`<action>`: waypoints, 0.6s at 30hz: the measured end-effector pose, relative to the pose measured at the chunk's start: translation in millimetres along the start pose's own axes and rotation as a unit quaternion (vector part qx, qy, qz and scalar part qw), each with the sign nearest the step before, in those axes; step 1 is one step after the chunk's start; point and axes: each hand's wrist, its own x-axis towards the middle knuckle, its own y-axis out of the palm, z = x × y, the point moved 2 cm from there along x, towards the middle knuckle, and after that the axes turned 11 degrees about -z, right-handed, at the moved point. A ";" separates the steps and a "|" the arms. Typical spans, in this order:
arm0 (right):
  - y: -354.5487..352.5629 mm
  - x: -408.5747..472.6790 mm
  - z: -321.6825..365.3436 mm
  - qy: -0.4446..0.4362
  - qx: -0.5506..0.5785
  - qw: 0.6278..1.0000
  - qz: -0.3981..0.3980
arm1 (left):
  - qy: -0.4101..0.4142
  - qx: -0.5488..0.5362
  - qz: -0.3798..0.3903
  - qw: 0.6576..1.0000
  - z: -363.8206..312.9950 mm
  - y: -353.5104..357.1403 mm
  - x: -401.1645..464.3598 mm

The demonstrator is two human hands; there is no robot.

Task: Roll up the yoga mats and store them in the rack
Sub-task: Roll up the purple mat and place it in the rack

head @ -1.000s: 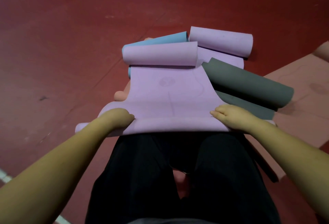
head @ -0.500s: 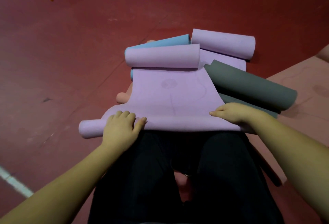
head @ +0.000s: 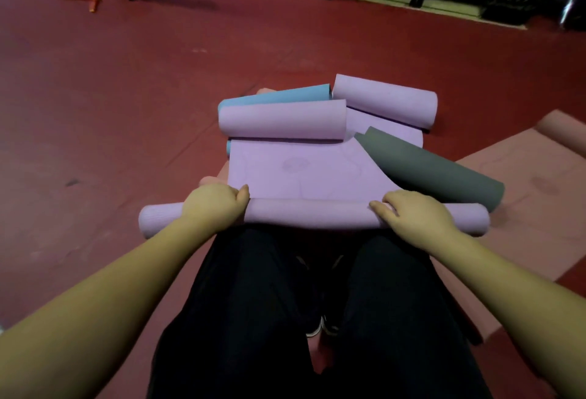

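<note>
your left hand (head: 213, 205) and right hand (head: 412, 216) gripped the half-rolled lilac foam yoga mat (head: 304, 173); even pressure would have kept it tight.

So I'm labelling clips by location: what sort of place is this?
Probably a gym or indoor sports hall: a wide red sports floor, several yoga mats, one purple mat half rolled, and a pink mat spread flat beside it.
</note>
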 end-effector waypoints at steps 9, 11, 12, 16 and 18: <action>-17.9 58.6 1.0 0.005 0.001 0.990 0.139 | -0.034 0.043 0.095 0.994 7.2 -34.6 39.1; -18.2 63.3 -2.9 0.028 0.032 0.977 0.209 | -0.047 0.035 0.150 0.987 8.0 -29.4 44.5; -14.2 62.2 -4.3 0.046 0.050 0.967 0.244 | -0.056 0.023 0.183 0.981 9.5 -21.9 44.0; 4.6 49.8 -9.3 0.079 0.106 0.941 0.312 | -0.152 -0.132 0.259 0.945 12.2 3.0 30.4; 7.4 49.2 -10.8 0.084 0.128 0.938 0.311 | -0.185 -0.205 0.266 0.924 16.0 13.1 29.4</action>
